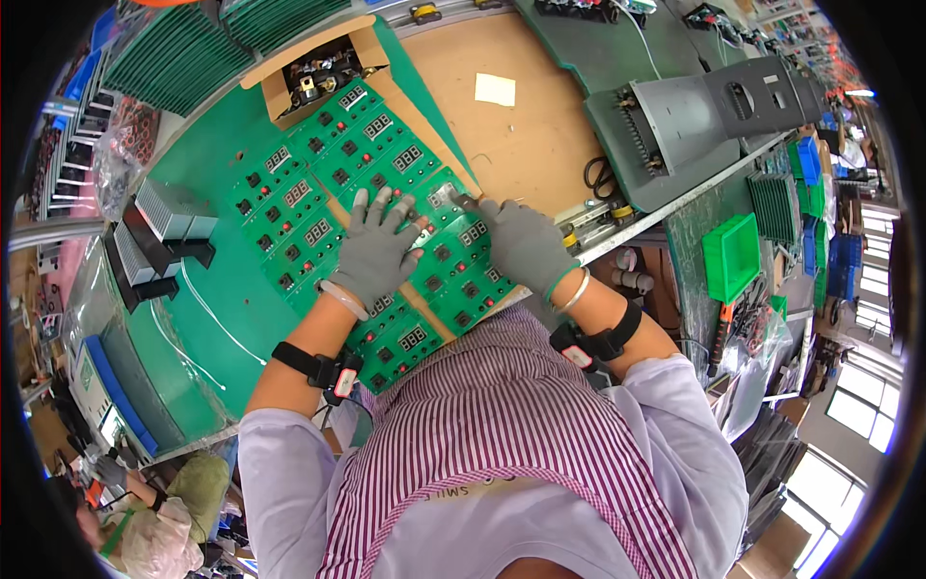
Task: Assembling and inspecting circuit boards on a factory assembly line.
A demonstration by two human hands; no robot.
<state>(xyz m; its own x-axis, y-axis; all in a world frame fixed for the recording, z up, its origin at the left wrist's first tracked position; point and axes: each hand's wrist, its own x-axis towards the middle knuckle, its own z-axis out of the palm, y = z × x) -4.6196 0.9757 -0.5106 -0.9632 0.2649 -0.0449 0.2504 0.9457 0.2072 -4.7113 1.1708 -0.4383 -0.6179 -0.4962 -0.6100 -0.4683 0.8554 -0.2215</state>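
Rows of green circuit boards (316,232), each with a white digit display, dark square parts and small red parts, lie before me in joined panels. My left hand (374,253), in a grey glove, rests over the middle of the boards with its fingers spread. At the right edge of the panels, my right hand (529,243), also gloved, has its fingers drawn together. Their tips reach a paler digit display (442,197) on one board. Whatever those fingertips pinch, if anything, is too small to make out.
An open cardboard box (280,96) of small parts stands behind the boards. Finned metal heat sinks (174,214) sit at left near white wires (214,323). A grey housing (675,121) lies on a dark mat at right, and a green bin (731,257) stands beyond. Another person (159,531) is at lower left.
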